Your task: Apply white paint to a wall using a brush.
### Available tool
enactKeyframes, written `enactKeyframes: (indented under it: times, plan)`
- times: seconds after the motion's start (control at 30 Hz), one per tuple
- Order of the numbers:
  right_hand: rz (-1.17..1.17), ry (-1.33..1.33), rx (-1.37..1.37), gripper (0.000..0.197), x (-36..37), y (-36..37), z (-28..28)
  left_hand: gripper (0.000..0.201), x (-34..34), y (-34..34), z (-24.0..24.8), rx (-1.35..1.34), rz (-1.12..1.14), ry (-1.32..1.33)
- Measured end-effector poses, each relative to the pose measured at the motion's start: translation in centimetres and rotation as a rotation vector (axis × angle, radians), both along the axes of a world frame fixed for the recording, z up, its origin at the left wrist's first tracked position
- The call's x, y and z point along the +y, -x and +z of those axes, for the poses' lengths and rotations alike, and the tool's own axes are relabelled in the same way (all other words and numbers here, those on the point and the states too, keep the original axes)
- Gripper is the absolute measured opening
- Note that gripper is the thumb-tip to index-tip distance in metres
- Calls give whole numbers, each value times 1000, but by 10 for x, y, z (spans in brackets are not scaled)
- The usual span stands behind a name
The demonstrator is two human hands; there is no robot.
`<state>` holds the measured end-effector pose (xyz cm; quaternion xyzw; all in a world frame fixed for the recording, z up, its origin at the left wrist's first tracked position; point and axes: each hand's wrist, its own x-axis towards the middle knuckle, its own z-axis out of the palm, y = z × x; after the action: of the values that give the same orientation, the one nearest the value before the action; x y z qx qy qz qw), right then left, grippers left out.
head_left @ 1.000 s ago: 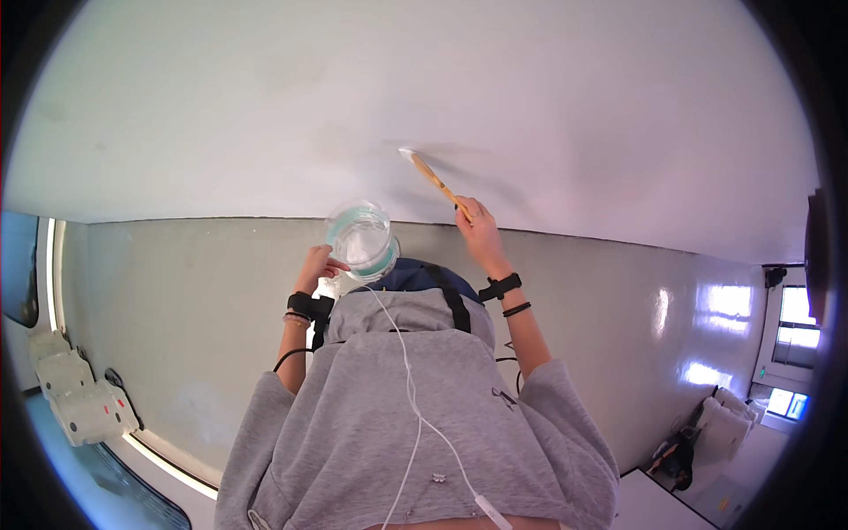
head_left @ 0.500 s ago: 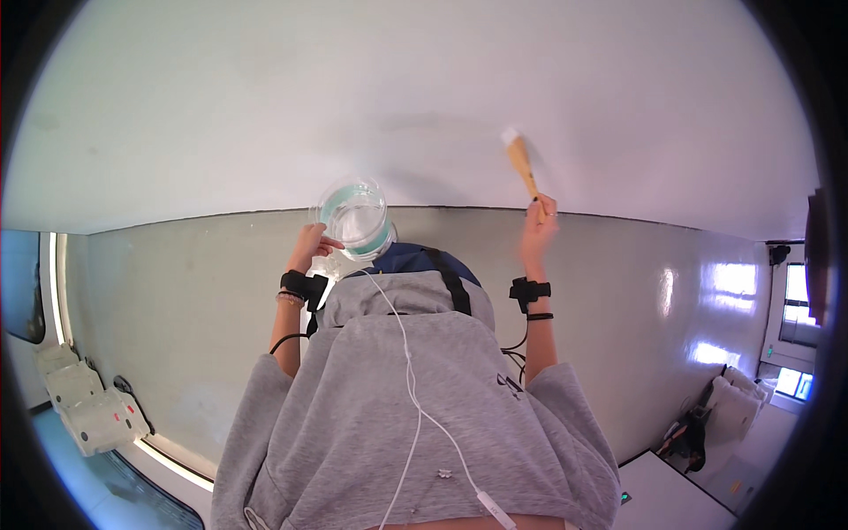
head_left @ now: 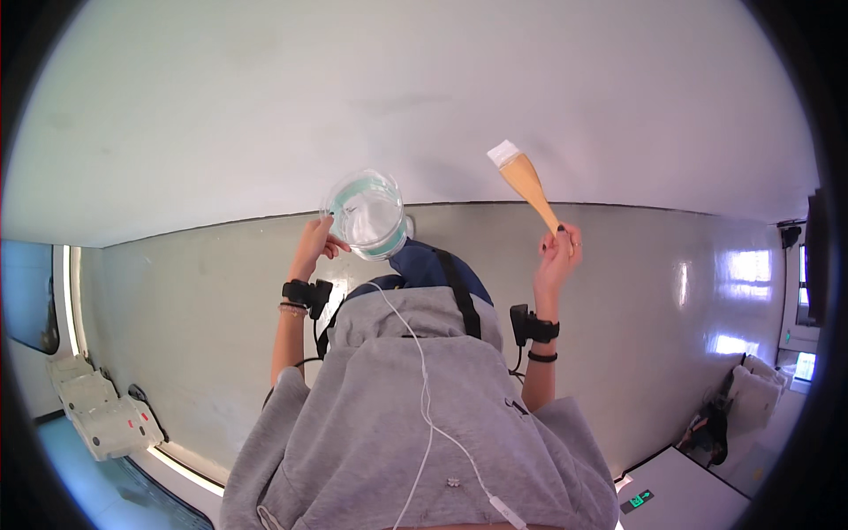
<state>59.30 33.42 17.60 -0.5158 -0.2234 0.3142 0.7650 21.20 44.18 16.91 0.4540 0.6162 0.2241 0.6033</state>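
My left hand [head_left: 318, 243] holds a clear round tub [head_left: 386, 246] with a teal band by its side. Its contents look pale or whitish; I cannot tell what they are. In my right hand [head_left: 558, 253], the fingers pinch the end of the wooden handle of a flat brush [head_left: 526, 183]. The brush tilts up and to the left, white bristles at its far end. Those bristles appear in front of the white wall [head_left: 265, 115]; whether they touch it I cannot tell.
The wall meets the grey floor [head_left: 185, 327] just beyond the tub. Several pale seats or boxes [head_left: 106, 415] stand at the lower left. At the lower right are a white panel with a green sign [head_left: 636, 502] and pale furniture [head_left: 755, 393] with dark items.
My right hand has drawn down and slightly right, and the brush leans further left and looks sharper. The tub sits a little further right in view. The whole view has shifted slightly.
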Motion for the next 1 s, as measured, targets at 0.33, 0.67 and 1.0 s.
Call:
enactKeyframes:
  times: [0.33,0.67,1.0]
  plan:
    - [641,277,-212,9,5,48,71,40,-29,-27,24,89,-4,-47]
    - [670,263,-643,14,24,128,11,41,-44,-7,-4,148,-75,-91]
    - [661,325,-646,15,13,214,-103,38,-72,70,-116,101,112,-12]
